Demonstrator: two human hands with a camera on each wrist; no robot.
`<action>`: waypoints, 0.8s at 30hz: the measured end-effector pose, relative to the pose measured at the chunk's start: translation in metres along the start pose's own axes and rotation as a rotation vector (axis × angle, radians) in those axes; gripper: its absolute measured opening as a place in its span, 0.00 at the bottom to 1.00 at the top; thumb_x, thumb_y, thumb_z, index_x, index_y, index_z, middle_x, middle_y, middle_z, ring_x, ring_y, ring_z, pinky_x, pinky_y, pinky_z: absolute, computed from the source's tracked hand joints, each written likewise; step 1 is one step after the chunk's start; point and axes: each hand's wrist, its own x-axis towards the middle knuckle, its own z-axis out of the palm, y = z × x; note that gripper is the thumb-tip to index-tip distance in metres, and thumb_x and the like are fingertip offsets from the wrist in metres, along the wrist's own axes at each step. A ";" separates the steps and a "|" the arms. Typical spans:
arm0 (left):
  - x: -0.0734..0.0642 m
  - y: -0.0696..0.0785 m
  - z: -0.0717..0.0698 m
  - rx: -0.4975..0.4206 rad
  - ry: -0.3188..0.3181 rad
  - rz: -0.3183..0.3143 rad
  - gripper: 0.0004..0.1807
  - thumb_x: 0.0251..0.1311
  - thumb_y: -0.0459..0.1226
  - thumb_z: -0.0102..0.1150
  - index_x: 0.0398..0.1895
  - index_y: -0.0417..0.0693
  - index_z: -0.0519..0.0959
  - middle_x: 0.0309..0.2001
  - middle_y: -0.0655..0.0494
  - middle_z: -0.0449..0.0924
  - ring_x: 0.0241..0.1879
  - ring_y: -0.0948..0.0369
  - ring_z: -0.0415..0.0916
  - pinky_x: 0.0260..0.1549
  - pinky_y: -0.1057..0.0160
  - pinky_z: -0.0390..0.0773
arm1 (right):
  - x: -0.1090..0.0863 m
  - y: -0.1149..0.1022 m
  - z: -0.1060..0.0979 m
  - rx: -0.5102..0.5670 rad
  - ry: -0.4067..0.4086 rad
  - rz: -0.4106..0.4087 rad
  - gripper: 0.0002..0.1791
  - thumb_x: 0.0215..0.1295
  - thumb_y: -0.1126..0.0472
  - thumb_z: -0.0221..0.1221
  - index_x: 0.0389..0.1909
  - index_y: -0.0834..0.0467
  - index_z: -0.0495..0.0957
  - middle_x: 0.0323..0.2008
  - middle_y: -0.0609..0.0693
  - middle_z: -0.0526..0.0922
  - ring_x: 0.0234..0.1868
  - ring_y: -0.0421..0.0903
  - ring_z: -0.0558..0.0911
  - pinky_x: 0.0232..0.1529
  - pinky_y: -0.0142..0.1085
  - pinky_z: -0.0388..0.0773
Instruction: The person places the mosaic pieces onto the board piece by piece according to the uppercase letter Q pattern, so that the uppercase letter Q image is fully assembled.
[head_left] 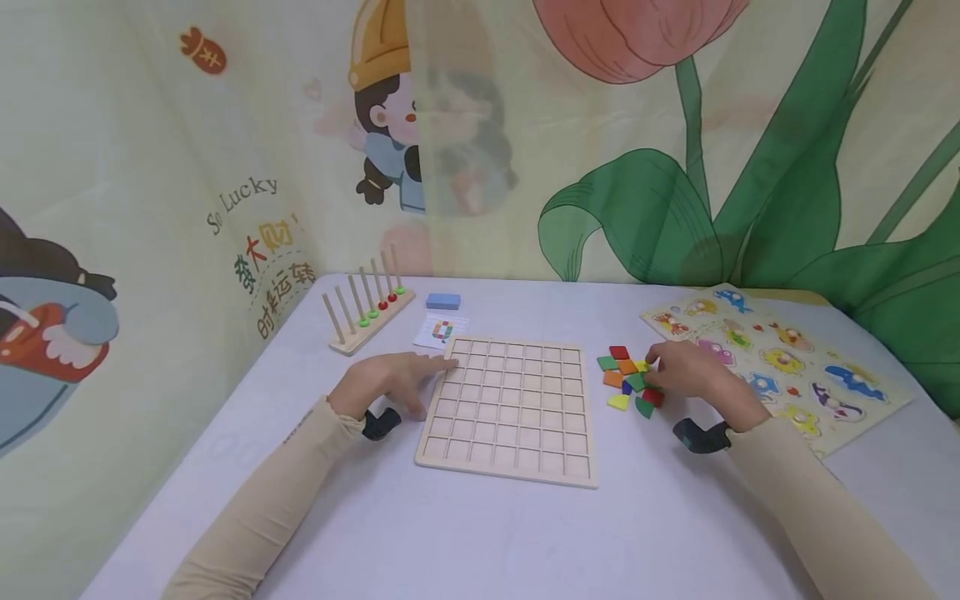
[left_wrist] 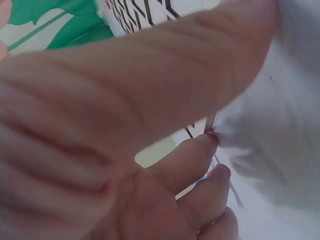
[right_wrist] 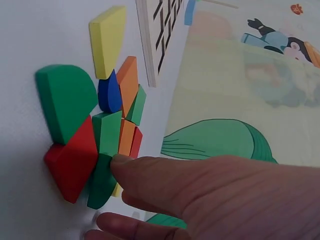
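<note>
A light wooden board (head_left: 512,408) with a grid of square recesses lies flat on the table. My left hand (head_left: 390,379) rests at its upper left side, index finger stretched over the edge and thumb lower down beside it. To the right of the board lies a small pile of coloured blocks in red, green, orange, yellow and blue. My right hand (head_left: 686,369) reaches into this pile from the right. Its thumb touches a green block (right_wrist: 102,182), close to a red block (right_wrist: 75,162); the index fingertip is hidden in the right wrist view.
A wooden peg rack (head_left: 372,323) with red and green beads stands at the back left. Near it are a blue block (head_left: 443,301) and a pattern card (head_left: 441,331). An animal puzzle board (head_left: 795,354) lies to the right. A printed curtain hangs behind the table.
</note>
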 end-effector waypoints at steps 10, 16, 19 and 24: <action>0.004 0.002 0.003 -0.017 -0.022 0.101 0.50 0.52 0.41 0.72 0.77 0.61 0.55 0.78 0.50 0.48 0.77 0.52 0.43 0.74 0.50 0.48 | 0.001 0.005 -0.001 0.001 -0.020 0.039 0.16 0.62 0.65 0.58 0.46 0.73 0.75 0.33 0.59 0.80 0.33 0.51 0.75 0.33 0.37 0.77; 0.004 0.005 0.005 -0.024 -0.021 0.117 0.50 0.50 0.43 0.73 0.76 0.61 0.57 0.78 0.50 0.48 0.77 0.51 0.42 0.74 0.49 0.48 | 0.005 0.010 0.001 -0.003 -0.005 0.039 0.19 0.64 0.63 0.59 0.49 0.73 0.74 0.36 0.61 0.81 0.33 0.50 0.75 0.33 0.38 0.78; 0.004 0.007 0.007 -0.027 -0.019 0.110 0.49 0.50 0.43 0.73 0.76 0.63 0.58 0.78 0.51 0.48 0.77 0.52 0.41 0.74 0.49 0.48 | 0.008 0.012 0.003 -0.007 0.011 0.017 0.21 0.65 0.60 0.59 0.52 0.73 0.74 0.37 0.62 0.81 0.33 0.50 0.75 0.34 0.38 0.78; 0.004 0.012 0.009 -0.024 -0.011 0.119 0.49 0.49 0.45 0.74 0.75 0.65 0.59 0.78 0.52 0.48 0.77 0.53 0.42 0.74 0.50 0.48 | 0.011 0.014 0.006 -0.017 0.027 -0.010 0.22 0.64 0.60 0.60 0.52 0.73 0.75 0.38 0.63 0.81 0.34 0.51 0.75 0.34 0.37 0.77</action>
